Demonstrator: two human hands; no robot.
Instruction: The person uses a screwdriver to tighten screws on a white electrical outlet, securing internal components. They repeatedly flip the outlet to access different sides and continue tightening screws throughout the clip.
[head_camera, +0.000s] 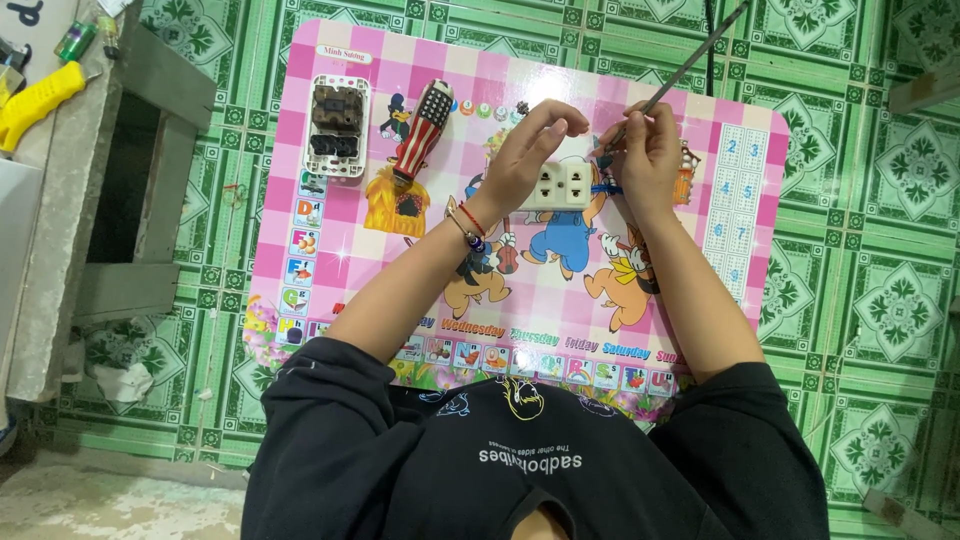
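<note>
Head view, looking down on a pink checked surface (330, 230) set on a green patterned floor (860, 300). A cream socket (556, 186) with two outlets lies near the middle of the far half of the surface, face up. The left hand (525, 150) arches over its left end, fingers curled down onto the casing to steady it. The right hand (640, 150) is closed around a thin grey tool (690, 65) that slants up and away to the right; its tip meets the socket's right edge, beside a short blue wire (606, 188). What the tip touches is hidden by the fingers.

To the left, well apart from the hands, lie a striped-handled screwdriver (420, 130) and an opened switch plate (336, 125) with dark parts exposed.

Risks, as judged: the socket is pinned at one end only, so sideways pressure from the tool could pivot it. A slipping tip could strike the nearby left fingers or nick the wire. The glossy surface offers little grip against sliding.
</note>
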